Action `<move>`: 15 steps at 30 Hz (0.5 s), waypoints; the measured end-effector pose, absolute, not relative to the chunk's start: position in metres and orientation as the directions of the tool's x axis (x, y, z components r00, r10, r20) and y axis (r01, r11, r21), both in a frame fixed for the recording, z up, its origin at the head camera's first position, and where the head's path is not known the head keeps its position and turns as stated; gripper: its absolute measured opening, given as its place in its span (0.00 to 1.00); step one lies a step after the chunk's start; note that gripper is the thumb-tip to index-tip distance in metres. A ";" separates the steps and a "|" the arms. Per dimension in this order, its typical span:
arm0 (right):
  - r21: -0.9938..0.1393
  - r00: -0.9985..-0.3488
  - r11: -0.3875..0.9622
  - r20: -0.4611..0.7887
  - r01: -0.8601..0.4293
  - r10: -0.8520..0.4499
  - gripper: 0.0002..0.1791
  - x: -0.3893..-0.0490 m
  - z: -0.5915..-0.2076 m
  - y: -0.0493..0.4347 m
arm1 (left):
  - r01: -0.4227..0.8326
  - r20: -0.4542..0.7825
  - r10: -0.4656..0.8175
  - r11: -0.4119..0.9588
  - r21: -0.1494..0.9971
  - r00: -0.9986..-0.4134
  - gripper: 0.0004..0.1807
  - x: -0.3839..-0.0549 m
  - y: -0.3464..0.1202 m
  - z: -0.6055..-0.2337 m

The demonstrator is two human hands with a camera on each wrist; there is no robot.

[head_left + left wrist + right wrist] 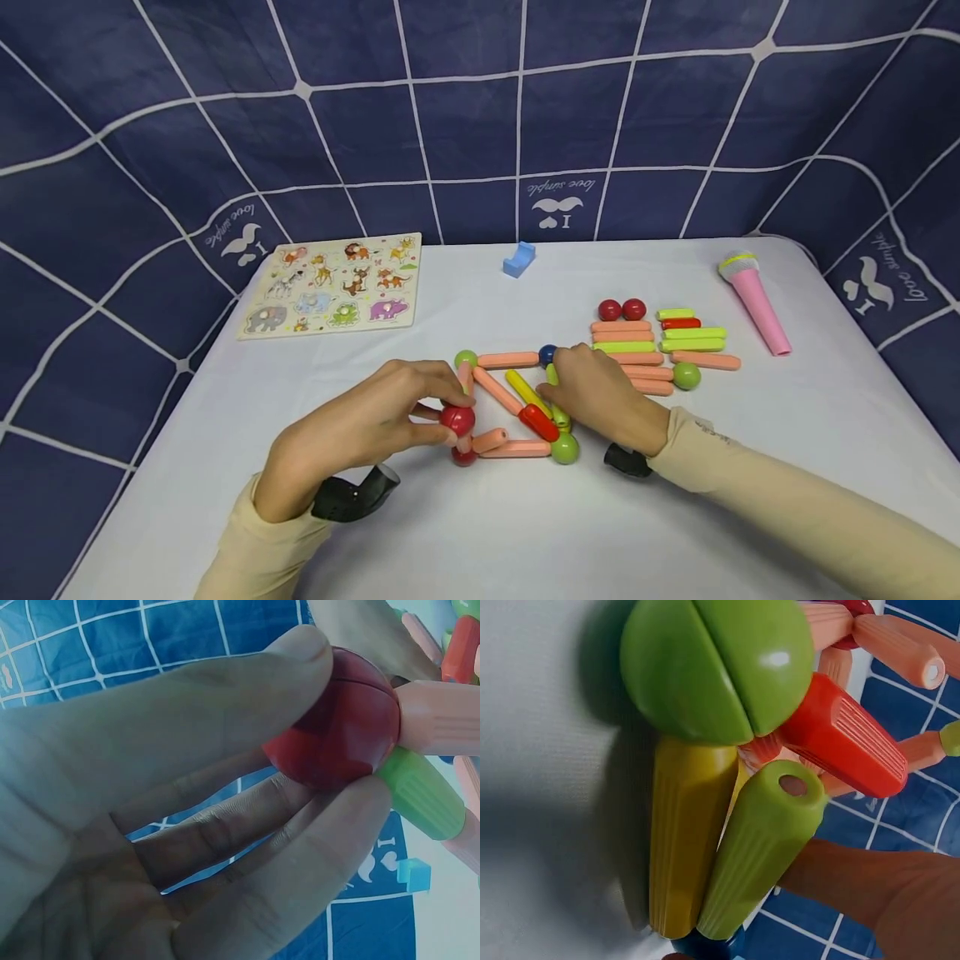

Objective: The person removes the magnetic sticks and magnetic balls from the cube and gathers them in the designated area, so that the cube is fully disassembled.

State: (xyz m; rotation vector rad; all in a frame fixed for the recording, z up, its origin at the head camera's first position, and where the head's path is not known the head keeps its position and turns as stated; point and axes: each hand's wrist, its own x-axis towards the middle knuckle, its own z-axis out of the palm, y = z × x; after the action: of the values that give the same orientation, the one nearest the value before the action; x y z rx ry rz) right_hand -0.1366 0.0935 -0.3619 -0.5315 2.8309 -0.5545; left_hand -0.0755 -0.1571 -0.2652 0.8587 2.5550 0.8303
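Note:
My left hand (390,417) pinches a red ball (337,727) between thumb and fingertips. An orange rod (439,720) and a light-green rod (424,795) meet the ball in the left wrist view. My right hand (600,387) grips a light-green rod (761,855), its thumb across the rod and fingers beside the blue ball (549,356). A yellow rod (694,840) lies alongside, against a green ball (716,667). Near that ball, a red rod (539,422) slants upward. Orange rods (508,360) and balls form a four-sided frame on the table; my fingers partly hide it.
Right of the frame lie loose rods (693,333), two red balls (622,309) and a green ball (686,376). A pink toy microphone (757,300) lies at far right. An animal puzzle board (337,287) sits back left, with a blue block (519,259) near the back edge.

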 end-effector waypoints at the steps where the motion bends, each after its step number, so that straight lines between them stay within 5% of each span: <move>1: -0.396 -0.915 0.867 -0.135 -0.302 -0.381 0.17 -0.137 -0.362 0.093 | 0.446 -0.111 0.632 0.649 0.616 -0.767 0.17 -0.076 -0.157 -0.265; 15: -0.439 -0.898 0.840 -0.146 -0.318 -0.416 0.05 -0.141 -0.358 0.103 | 0.441 -0.116 0.632 0.648 0.621 -0.766 0.17 -0.076 -0.156 -0.266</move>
State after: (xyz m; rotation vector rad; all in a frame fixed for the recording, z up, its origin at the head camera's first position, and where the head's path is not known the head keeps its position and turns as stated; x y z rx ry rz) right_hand -0.1408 0.1031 -0.3580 -0.5640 2.7844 -0.6036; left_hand -0.0765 -0.1563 -0.2655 0.8564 2.5461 0.8344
